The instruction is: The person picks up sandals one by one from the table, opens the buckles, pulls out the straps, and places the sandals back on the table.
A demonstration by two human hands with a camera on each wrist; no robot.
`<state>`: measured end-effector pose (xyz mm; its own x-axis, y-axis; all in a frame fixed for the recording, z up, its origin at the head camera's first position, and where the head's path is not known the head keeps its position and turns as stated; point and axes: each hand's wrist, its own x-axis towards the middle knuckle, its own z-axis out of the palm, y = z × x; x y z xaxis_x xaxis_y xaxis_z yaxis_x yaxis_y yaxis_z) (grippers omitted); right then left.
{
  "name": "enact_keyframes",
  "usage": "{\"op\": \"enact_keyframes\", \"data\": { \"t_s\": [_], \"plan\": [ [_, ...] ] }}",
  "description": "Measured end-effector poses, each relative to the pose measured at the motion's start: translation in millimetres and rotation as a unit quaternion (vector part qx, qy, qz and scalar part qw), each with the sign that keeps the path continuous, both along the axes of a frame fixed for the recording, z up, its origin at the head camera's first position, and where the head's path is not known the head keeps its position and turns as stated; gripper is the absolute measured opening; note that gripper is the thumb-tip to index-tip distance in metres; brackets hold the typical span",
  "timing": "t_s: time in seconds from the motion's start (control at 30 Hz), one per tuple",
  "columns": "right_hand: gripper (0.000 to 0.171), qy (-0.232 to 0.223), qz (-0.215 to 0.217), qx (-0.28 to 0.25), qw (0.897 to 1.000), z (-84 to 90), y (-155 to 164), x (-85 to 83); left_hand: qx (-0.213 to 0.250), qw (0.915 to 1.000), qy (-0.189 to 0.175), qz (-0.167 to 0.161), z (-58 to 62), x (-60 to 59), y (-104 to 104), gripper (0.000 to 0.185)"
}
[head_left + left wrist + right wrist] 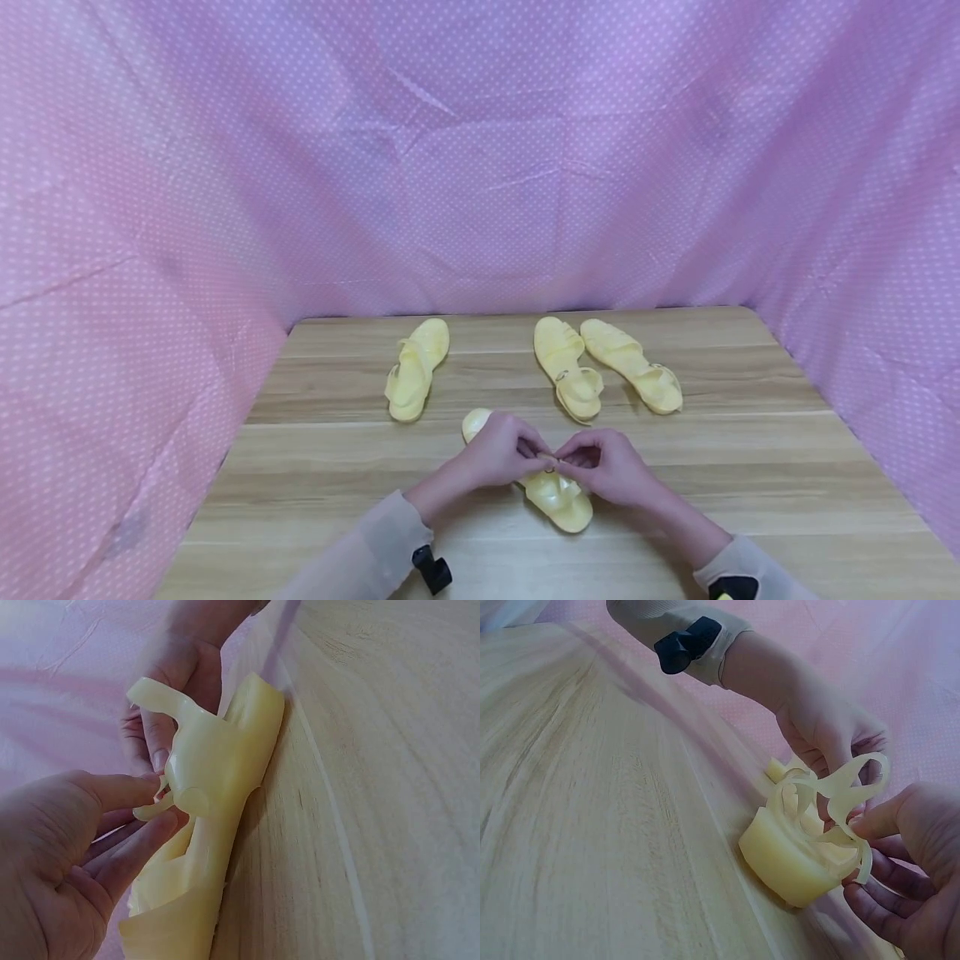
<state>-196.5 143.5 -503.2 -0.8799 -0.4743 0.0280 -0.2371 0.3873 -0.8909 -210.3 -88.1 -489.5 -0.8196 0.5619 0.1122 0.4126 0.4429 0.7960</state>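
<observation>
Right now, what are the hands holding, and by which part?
Both the left hand and right hand pinch the strap of the nearest yellow sandal, which lies on the table.

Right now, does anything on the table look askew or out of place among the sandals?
Only the left sandal stands apart, angled away from the far pair. The near sandal has its strap loose between the left hand and right hand.

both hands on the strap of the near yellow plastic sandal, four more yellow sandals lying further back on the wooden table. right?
Not quite: three more, not four. The head view shows the left hand and right hand on the near yellow plastic sandal, and three sandals behind on the wooden table.
</observation>
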Motion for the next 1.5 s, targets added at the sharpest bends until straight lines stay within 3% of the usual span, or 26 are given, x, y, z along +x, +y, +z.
{"op": "enact_keyframes", "data": {
  "t_s": [0.17, 0.33, 0.57, 0.9, 1.1, 1.3, 1.5],
  "plan": [
    [0.014, -0.001, -0.004, 0.002, 1.000, 0.4, 1, 0.0, 0.014, 0.9995, -0.028, 0.007, 0.6, 1.2, 0, 0.006],
    [0.014, -0.006, -0.010, 0.007, 1.000, 1.2, 2, 0.2, 0.014, 0.9997, -0.017, -0.010, 1.9, 0.9, 2, 0.013],
    [0.015, -0.010, -0.013, 0.015, 1.000, 2.6, 2, 1.1, 0.014, 0.9995, -0.027, 0.010, 1.0, 2.4, -1, 0.009],
    [0.014, -0.008, -0.004, -0.008, 1.000, 3.4, 2, 2.6, -0.002, 0.9999, 0.013, 0.005, 2.4, 1.2, 2, 0.007],
    [0.015, -0.004, -0.001, -0.008, 1.000, 2.6, -2, 0.7, 0.006, 0.9997, -0.007, 0.024, 1.8, -0.3, -7, 0.004],
    [0.015, 0.001, -0.002, 0.010, 1.000, 0.7, -1, -0.4, 0.010, 0.9998, -0.014, 0.002, 5.2, 1.6, -7, 0.010],
    [0.016, -0.004, -0.005, 0.011, 1.000, -0.2, 0, 0.8, 0.005, 0.9999, -0.010, 0.001, 2.9, 3.2, -8, 0.008]
  ]
}}
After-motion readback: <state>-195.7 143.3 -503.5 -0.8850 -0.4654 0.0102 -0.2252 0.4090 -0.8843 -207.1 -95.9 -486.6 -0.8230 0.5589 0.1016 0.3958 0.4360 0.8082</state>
